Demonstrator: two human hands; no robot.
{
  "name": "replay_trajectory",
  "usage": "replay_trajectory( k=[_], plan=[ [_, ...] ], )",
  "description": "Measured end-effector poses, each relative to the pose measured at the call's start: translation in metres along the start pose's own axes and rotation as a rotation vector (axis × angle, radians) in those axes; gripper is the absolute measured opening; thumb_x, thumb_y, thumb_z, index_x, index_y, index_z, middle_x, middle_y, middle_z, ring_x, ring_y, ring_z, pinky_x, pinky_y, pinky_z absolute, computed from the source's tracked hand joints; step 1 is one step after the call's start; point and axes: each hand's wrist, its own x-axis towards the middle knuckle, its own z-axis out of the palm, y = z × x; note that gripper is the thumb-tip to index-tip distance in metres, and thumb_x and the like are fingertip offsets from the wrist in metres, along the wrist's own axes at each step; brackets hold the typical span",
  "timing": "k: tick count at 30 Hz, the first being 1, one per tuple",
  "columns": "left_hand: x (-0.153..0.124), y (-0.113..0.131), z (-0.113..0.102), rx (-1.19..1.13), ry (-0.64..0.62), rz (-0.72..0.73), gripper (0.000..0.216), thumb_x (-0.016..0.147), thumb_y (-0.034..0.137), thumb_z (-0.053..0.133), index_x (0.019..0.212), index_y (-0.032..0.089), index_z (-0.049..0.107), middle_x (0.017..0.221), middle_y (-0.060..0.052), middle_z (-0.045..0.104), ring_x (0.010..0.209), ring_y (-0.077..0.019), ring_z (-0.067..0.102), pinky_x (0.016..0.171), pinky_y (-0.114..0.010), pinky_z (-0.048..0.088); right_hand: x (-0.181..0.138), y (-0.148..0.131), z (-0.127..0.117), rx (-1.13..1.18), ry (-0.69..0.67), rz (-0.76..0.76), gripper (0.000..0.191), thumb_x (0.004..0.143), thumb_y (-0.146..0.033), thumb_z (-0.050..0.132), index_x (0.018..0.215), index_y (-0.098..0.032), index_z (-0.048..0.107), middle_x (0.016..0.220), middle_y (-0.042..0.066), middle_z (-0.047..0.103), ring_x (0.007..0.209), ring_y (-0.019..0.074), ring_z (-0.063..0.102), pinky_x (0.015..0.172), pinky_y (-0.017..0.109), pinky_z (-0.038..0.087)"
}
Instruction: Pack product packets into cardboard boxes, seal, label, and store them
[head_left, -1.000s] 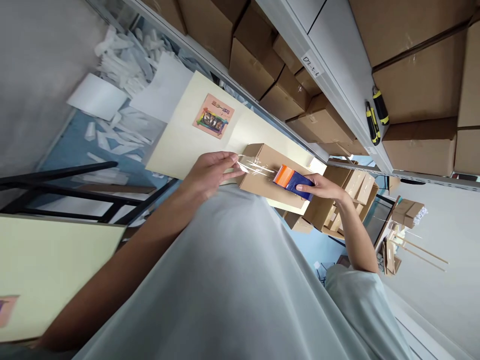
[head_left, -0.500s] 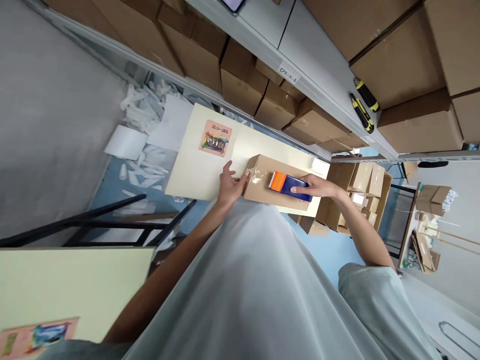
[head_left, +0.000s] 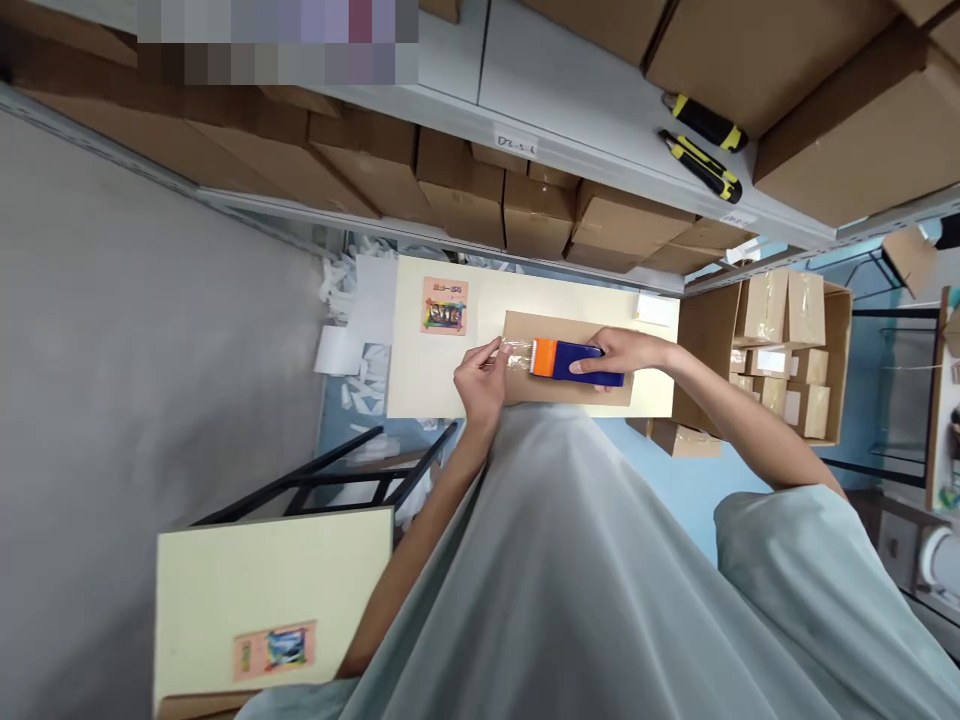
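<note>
Holding the dispenser (head_left: 581,363) at its right end, the right hand (head_left: 619,352) has its grip closed round the blue body, thumb along the top. The dispenser is over the box (head_left: 536,390) on the counter (head_left: 420,385), its long axis running left to right, much in line with the box's own length. Its toothed orange end points at the left hand (head_left: 484,385), which is by the box's left end and nearer to that end than the right hand is. Clear tape (head_left: 518,356) spans the small gap between the toothed end and the left fingertips. The left grip is narrow, thumb and fingers close together; at this size I cannot tell whether it pinches the tape or presses it on the box.
</note>
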Motion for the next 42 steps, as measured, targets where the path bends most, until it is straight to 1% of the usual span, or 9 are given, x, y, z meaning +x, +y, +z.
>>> replay_trajectory(
  k=[5, 12, 16, 22, 26, 32, 36, 39, 42],
  plan=[
    [0.001, 0.0, 0.0, 0.058, 0.034, 0.004, 0.035, 0.091, 0.039, 0.075, 0.116, 0.016, 0.084, 0.121, -0.012, 0.08, 0.113, -0.0234, 0.075, 0.104, -0.038, 0.059, -0.025, 0.011, -0.012, -0.077, 0.009, 0.028, 0.061, 0.086, -0.075, 0.077, 0.076, -0.016, 0.077, 0.068, 0.005, 0.078, 0.059, 0.0159, 0.065, 0.062, 0.028, 0.047],
    [0.003, -0.005, 0.006, 0.044, 0.114, 0.001, 0.037, 0.088, 0.035, 0.078, 0.117, 0.013, 0.082, 0.119, -0.012, 0.081, 0.112, -0.0252, 0.076, 0.107, -0.043, 0.059, -0.128, 0.08, -0.053, 0.108, 0.013, 0.207, 0.064, 0.076, -0.08, 0.084, 0.078, -0.017, 0.078, 0.067, 0.005, 0.078, 0.06, 0.0184, 0.07, 0.063, 0.03, 0.054],
    [0.003, -0.004, 0.01, 0.05, 0.153, -0.002, 0.042, 0.088, 0.034, 0.08, 0.121, 0.008, 0.08, 0.123, -0.013, 0.082, 0.112, -0.0249, 0.077, 0.109, -0.044, 0.059, -0.152, 0.112, -0.068, 0.149, 0.005, 0.23, 0.057, 0.076, -0.075, 0.088, 0.082, -0.018, 0.08, 0.067, 0.004, 0.077, 0.063, 0.019, 0.072, 0.063, 0.03, 0.055],
    [0.004, 0.001, 0.015, 0.146, 0.207, -0.073, 0.042, 0.087, 0.028, 0.077, 0.124, 0.008, 0.079, 0.125, -0.011, 0.083, 0.113, -0.0241, 0.077, 0.107, -0.044, 0.061, -0.142, 0.138, -0.078, 0.056, -0.043, 0.2, 0.055, 0.077, -0.072, 0.088, 0.078, -0.018, 0.08, 0.066, 0.003, 0.077, 0.066, 0.0191, 0.073, 0.063, 0.029, 0.053],
    [0.006, -0.001, 0.017, 0.117, 0.241, -0.073, 0.042, 0.083, 0.027, 0.08, 0.121, 0.01, 0.08, 0.117, -0.008, 0.084, 0.103, -0.0207, 0.076, 0.102, -0.039, 0.063, -0.143, 0.149, -0.079, 0.057, -0.067, 0.206, 0.061, 0.075, -0.078, 0.086, 0.078, -0.017, 0.08, 0.066, 0.004, 0.077, 0.063, 0.019, 0.072, 0.062, 0.029, 0.053],
    [0.007, -0.004, 0.016, 0.12, 0.257, -0.075, 0.041, 0.08, 0.029, 0.08, 0.118, 0.012, 0.082, 0.113, -0.007, 0.085, 0.096, -0.0194, 0.076, 0.097, -0.037, 0.064, -0.115, 0.164, -0.06, -0.087, 0.023, 0.267, 0.063, 0.083, -0.08, 0.078, 0.071, -0.019, 0.077, 0.062, 0.006, 0.076, 0.062, 0.0207, 0.071, 0.062, 0.031, 0.051],
    [0.009, -0.003, 0.013, 0.209, 0.235, -0.098, 0.047, 0.081, 0.034, 0.078, 0.123, 0.013, 0.081, 0.118, -0.008, 0.085, 0.099, -0.0219, 0.076, 0.095, -0.039, 0.065, -0.093, 0.151, -0.042, -0.248, 0.116, 0.361, 0.057, 0.091, -0.07, 0.077, 0.066, -0.019, 0.074, 0.062, 0.009, 0.076, 0.061, 0.0227, 0.07, 0.063, 0.035, 0.051],
    [0.008, -0.003, 0.012, 0.215, 0.215, -0.08, 0.048, 0.08, 0.037, 0.078, 0.122, 0.014, 0.081, 0.118, -0.009, 0.085, 0.101, -0.0235, 0.077, 0.096, -0.041, 0.065, -0.078, 0.134, -0.025, -0.338, 0.174, 0.415, 0.048, 0.098, -0.06, 0.074, 0.08, -0.016, 0.078, 0.069, 0.012, 0.078, 0.072, 0.0272, 0.074, 0.073, 0.038, 0.053],
    [0.006, -0.003, 0.011, 0.244, 0.196, -0.038, 0.048, 0.081, 0.042, 0.076, 0.121, 0.017, 0.082, 0.119, -0.008, 0.085, 0.102, -0.0251, 0.078, 0.092, -0.04, 0.065, -0.059, 0.127, -0.004, -0.501, 0.323, 0.572, 0.028, 0.101, -0.039, 0.074, 0.102, -0.012, 0.079, 0.095, 0.019, 0.083, 0.097, 0.0345, 0.078, 0.086, 0.042, 0.053]
  ],
)
